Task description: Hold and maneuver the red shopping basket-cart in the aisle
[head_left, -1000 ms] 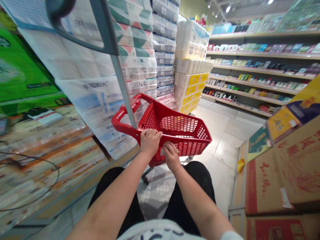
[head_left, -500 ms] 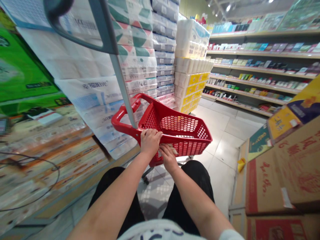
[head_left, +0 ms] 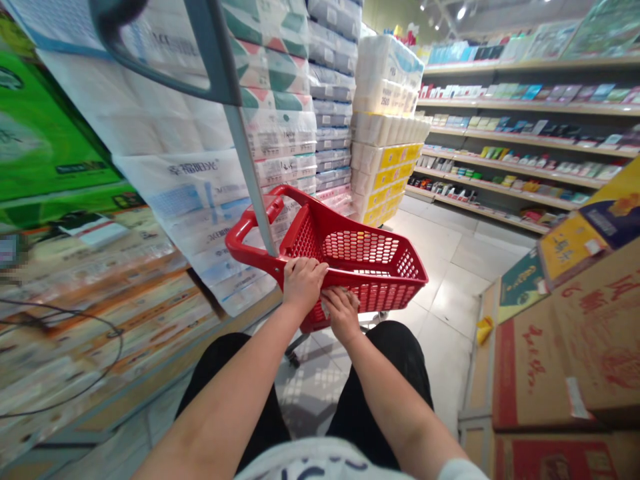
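A red plastic shopping cart [head_left: 393, 293] with mesh sides stands in front of my knees, and I see nothing in the part of its basket that shows. My left hand [head_left: 303, 285] is closed over the cart's near top rim, close to the handle end. Just right of it, my right hand [head_left: 341, 312] presses a crumpled, pale cloth [head_left: 326, 305] against the cart's near side. Most of the cloth is hidden under my fingers. A grey pole [head_left: 250, 177] with a dark grip rises from the cart's handle end.
Tall stacks of wrapped tissue packs [head_left: 193, 200] line the left and the far side of the cart. Cardboard boxes [head_left: 540, 360] are piled on the right. Stocked shelves [head_left: 500, 160] stand at the back, beyond the tiled floor [head_left: 445, 267]. A black cable [head_left: 117, 347] lies at lower left.
My right hand has slid slightly to the right and up along the cart's side with the cloth. My left hand keeps its hold on the rim.
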Action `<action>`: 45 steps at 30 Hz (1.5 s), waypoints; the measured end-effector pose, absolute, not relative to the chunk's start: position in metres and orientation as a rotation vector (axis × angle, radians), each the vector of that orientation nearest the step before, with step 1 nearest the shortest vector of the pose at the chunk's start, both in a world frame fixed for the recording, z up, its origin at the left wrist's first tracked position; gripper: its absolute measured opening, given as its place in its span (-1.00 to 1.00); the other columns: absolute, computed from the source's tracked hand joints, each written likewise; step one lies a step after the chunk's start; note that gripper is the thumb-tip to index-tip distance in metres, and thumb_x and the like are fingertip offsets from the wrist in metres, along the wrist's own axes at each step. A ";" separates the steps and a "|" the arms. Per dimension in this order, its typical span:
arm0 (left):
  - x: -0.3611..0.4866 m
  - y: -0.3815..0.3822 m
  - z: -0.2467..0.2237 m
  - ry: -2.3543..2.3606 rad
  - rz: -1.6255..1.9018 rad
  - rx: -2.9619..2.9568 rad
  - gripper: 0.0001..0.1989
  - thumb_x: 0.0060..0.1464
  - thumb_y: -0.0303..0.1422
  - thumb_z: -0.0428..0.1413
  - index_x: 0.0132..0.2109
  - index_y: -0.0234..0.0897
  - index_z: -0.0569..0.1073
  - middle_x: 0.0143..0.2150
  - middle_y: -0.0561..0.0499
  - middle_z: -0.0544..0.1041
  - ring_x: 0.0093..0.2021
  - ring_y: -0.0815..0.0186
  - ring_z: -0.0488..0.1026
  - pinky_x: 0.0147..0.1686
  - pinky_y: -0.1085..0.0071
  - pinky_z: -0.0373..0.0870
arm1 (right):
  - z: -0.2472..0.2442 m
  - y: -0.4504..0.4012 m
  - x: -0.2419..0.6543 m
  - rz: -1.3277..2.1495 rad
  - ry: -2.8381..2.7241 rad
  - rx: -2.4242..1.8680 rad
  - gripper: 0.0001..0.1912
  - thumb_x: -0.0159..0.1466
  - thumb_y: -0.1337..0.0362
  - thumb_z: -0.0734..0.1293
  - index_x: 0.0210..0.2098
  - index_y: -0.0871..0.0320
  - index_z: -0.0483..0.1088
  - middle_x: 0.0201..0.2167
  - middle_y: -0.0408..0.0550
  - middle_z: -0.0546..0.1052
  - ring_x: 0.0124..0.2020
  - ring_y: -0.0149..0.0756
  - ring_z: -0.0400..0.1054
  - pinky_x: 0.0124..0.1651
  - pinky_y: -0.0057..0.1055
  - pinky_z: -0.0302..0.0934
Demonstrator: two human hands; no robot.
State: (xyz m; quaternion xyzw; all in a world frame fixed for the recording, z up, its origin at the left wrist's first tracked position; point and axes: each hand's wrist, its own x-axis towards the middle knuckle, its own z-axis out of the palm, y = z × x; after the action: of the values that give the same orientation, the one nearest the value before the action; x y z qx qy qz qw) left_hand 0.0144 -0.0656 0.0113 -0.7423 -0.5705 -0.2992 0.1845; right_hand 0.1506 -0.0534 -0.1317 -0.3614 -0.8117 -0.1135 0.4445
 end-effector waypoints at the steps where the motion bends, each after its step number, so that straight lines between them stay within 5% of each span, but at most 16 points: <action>1: 0.014 -0.065 0.012 -1.608 -0.846 -2.095 -0.75 0.24 -0.28 -0.06 -0.11 -0.07 0.50 -0.18 -0.03 0.54 -0.04 0.15 0.34 0.08 0.09 0.03 | -0.130 -0.053 0.154 -0.278 -1.998 -0.914 -0.65 0.38 0.40 0.18 0.08 -0.01 0.39 0.06 -0.08 0.48 0.19 -0.26 0.22 0.29 -0.14 -0.14; 11: 0.014 -0.064 0.011 -1.613 -0.823 -2.101 -0.74 0.25 -0.27 -0.08 -0.10 -0.06 0.50 -0.16 -0.02 0.54 -0.04 0.16 0.33 0.09 0.09 0.02 | -0.118 -0.049 0.189 -0.143 -1.835 -0.820 -0.58 0.35 0.44 0.11 0.14 0.10 0.34 0.10 0.07 0.40 0.16 -0.19 0.21 0.18 -0.15 0.19; 26: 0.015 -0.063 0.010 -1.629 -0.880 -2.097 -0.76 0.23 -0.27 -0.06 -0.11 -0.05 0.50 -0.15 -0.02 0.55 -0.03 0.15 0.33 0.09 0.08 0.02 | -0.117 -0.048 0.185 -0.115 -1.729 -0.904 -0.56 0.33 0.38 0.14 0.19 0.16 0.26 0.05 0.11 0.40 0.10 -0.12 0.22 0.16 -0.02 0.17; 39: 0.016 -0.063 0.009 -1.632 -0.857 -2.099 -0.75 0.24 -0.28 -0.07 -0.10 -0.04 0.50 -0.16 -0.02 0.54 -0.02 0.14 0.32 0.09 0.07 0.02 | -0.162 -0.052 0.122 -0.028 -2.284 -0.740 -0.67 0.29 0.37 0.30 0.03 0.03 0.41 -0.02 -0.10 0.50 0.03 -0.26 0.28 0.02 -0.37 0.31; 45: 0.015 -0.062 0.008 -1.624 -0.845 -2.083 -0.75 0.24 -0.27 -0.07 -0.11 -0.04 0.50 -0.15 -0.01 0.54 -0.03 0.14 0.32 0.09 0.08 0.03 | -0.163 -0.054 0.132 -0.072 -2.330 -0.801 -0.79 0.29 0.33 0.32 -0.08 0.05 0.46 -0.16 -0.11 0.54 -0.15 -0.31 0.34 -0.12 -0.45 0.31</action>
State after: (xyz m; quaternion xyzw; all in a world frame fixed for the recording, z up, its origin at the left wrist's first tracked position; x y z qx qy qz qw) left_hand 0.0147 -0.0620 0.0083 -0.7383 -0.5758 -0.2997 0.1832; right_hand 0.1317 -0.0542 -0.1630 -0.3067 -0.8916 -0.0276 0.3321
